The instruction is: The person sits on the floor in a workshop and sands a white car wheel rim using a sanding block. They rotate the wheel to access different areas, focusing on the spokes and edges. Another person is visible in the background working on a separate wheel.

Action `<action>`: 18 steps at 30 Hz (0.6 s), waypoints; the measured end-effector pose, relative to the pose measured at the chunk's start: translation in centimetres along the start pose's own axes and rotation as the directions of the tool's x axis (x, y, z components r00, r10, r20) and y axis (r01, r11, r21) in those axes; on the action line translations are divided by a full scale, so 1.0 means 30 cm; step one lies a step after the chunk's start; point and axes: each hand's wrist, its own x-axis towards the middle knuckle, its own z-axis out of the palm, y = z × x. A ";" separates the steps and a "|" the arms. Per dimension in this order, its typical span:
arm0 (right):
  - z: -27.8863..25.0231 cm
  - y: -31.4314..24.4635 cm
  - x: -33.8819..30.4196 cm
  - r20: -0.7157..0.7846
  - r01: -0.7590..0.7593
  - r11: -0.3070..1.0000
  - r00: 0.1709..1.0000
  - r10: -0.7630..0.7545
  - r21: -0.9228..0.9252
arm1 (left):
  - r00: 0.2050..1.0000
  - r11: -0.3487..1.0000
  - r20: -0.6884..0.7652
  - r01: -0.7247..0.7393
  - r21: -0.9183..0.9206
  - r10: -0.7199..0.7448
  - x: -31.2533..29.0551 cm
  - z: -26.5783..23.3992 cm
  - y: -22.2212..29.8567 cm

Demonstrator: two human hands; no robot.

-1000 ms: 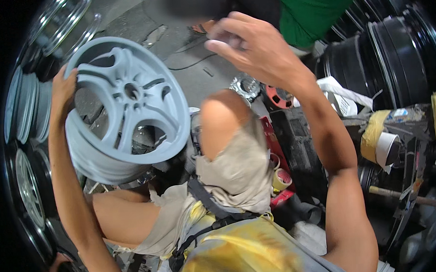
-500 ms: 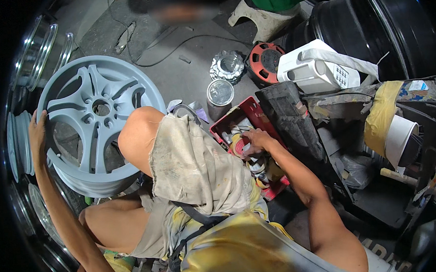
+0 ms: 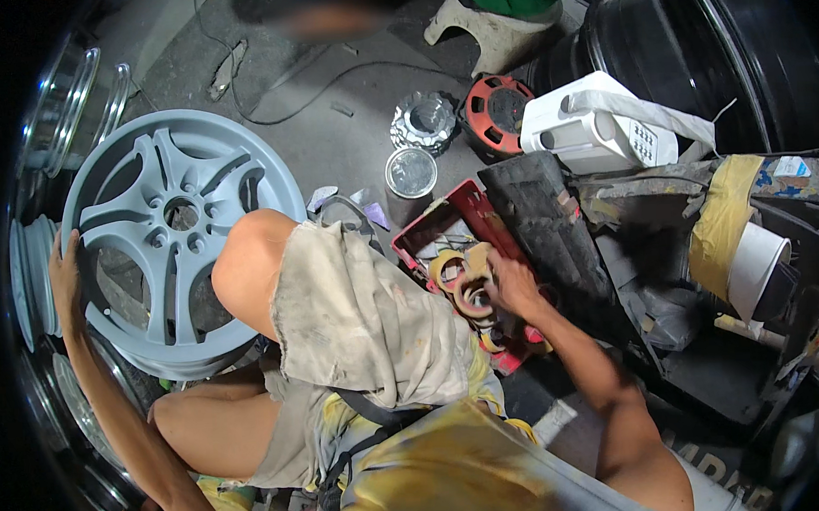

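A grey-painted alloy wheel (image 3: 181, 215) stands tilted at my left, against my raised knee. My left hand (image 3: 64, 266) grips its outer edge at the left side. My right hand (image 3: 513, 286) reaches into a red toolbox (image 3: 481, 218) beside my right leg. Between its closed fingers is a tan, folded piece that looks like sandpaper (image 3: 477, 260). Just under that hand lies a roll of tape (image 3: 471, 298). Other rolls and small items fill the box, partly hidden by my fingers.
A lidded can (image 3: 411, 173) and a silver ring-shaped part (image 3: 423, 122) stand beyond the toolbox. A red-and-black reel (image 3: 496, 113) and a white device (image 3: 591, 129) sit farther right. A cable (image 3: 365, 67) crosses the floor. A person in green sits on a stool (image 3: 487, 35).
My right hand has shifted slightly right and nearer me within the toolbox, and a tan piece now shows at its fingers. My left hand stays on the wheel.
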 end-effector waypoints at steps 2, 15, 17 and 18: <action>-0.050 -0.053 0.073 -0.073 -0.053 0.993 0.995 0.061 0.105 | 1.000 0.999 -0.018 0.011 0.032 -0.010 -0.014 -0.027 -0.016; -0.110 0.024 -0.067 -0.022 0.319 0.939 0.946 -0.324 -0.132 | 0.997 0.997 -0.023 0.076 -0.018 -0.076 -0.016 -0.024 -0.103; -0.015 0.061 -0.174 0.156 0.363 0.855 0.932 -0.327 -0.370 | 0.998 0.999 -0.039 0.046 -0.026 -0.047 -0.016 -0.020 -0.093; 0.029 0.059 -0.214 0.160 0.384 0.796 0.923 -0.351 -0.468 | 0.998 0.999 -0.048 0.033 -0.029 -0.035 -0.020 -0.021 -0.085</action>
